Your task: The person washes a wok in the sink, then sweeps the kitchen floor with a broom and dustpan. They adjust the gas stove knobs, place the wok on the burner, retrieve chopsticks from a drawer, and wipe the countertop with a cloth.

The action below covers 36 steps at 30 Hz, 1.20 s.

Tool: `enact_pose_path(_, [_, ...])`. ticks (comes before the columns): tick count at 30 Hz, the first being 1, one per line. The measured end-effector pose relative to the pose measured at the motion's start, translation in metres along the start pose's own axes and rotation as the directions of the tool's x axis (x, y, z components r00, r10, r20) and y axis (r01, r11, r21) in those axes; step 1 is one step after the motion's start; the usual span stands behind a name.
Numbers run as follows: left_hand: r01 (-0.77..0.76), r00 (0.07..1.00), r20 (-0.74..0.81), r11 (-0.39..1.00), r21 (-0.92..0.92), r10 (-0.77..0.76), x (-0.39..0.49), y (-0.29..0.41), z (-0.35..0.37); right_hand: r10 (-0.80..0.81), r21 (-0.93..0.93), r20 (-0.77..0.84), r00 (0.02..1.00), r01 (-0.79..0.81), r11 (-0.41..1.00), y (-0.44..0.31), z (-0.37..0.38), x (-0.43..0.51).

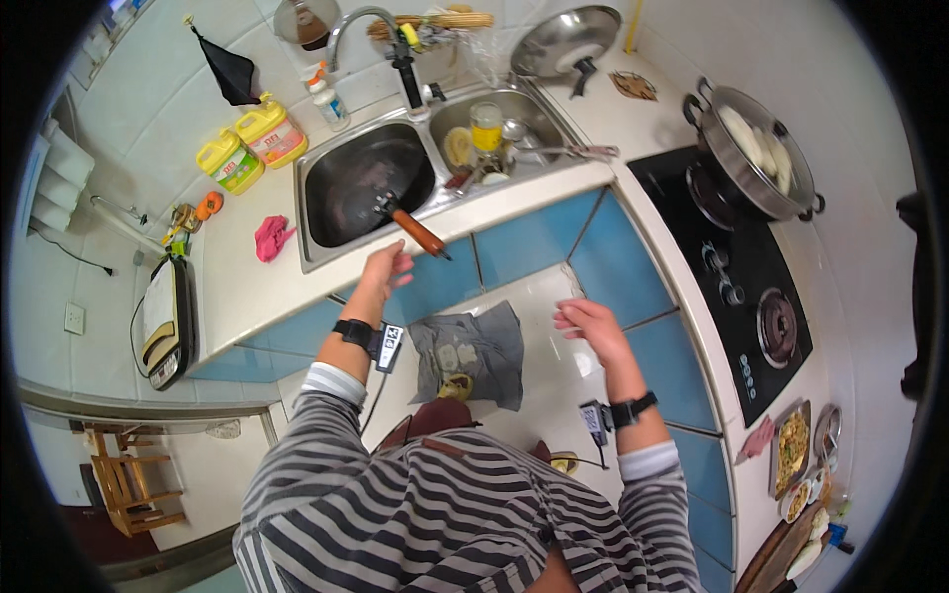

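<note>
My left hand (388, 268) hovers at the counter's front edge, just below the wooden handle (417, 230) of a dark wok (363, 185), fingers apart and holding nothing. The wok sits in the left basin of the steel sink (302, 256), its handle sticking out over the edge. In the right basin are a glass jar with a yellow label (486, 130), a yellowish scrubber (459, 146) and metal utensils. My right hand (589, 324) hangs empty over the floor, before the blue cabinet doors, its fingers loosely bent. Above the sink rises a curved faucet (407, 81).
A pot of pale food (764, 152) stands on the black gas hob (730, 296) at right. Left of the sink lie a pink cloth (273, 238) and yellow detergent jugs (236, 164). A wok lid (567, 41) leans behind. On the floor lies a grey cloth (489, 356).
</note>
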<state>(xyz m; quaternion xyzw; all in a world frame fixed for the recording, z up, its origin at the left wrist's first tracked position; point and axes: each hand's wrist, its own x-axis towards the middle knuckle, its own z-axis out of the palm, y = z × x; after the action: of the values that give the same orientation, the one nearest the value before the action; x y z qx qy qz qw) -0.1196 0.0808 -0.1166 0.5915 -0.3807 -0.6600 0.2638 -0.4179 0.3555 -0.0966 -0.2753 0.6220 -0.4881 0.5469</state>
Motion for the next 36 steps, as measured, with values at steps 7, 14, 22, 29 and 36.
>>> enact_pose_path(7, [0.323, 0.869, 0.466, 0.903, -0.284, -0.164, 0.088, 0.003, -0.013, 0.172, -0.135, 0.18, 0.969, -0.149, 0.98, -0.046, 0.184, 0.186])
enact_pose_path(14, [0.464, 0.773, 0.631, 0.73, -0.502, -0.057, 0.11, 0.012, 0.001, 0.287, -0.194, 0.401, 0.87, -0.225, 0.955, -0.076, 0.229, 0.222])
enact_pose_path(22, [0.432, 0.777, 0.627, 0.772, -0.465, -0.057, 0.057, 0.037, -0.024, 0.129, -0.325, 0.278, 0.952, -0.033, 0.945, -0.097, 0.263, 0.164])
enact_pose_path(29, [0.397, 0.68, 0.73, 0.808, -0.435, 0.059, -0.052, 0.021, 0.006, -0.373, -0.586, 0.175, 0.911, 0.401, 0.704, -0.065, 0.221, 0.056])
enact_pose_path(36, [0.322, 0.492, 0.867, 0.908, -0.268, 0.081, -0.177, -0.008, 0.074, -0.669, -0.849, -0.179, 0.721, 0.23, 0.475, -0.038, 0.179, -0.096])
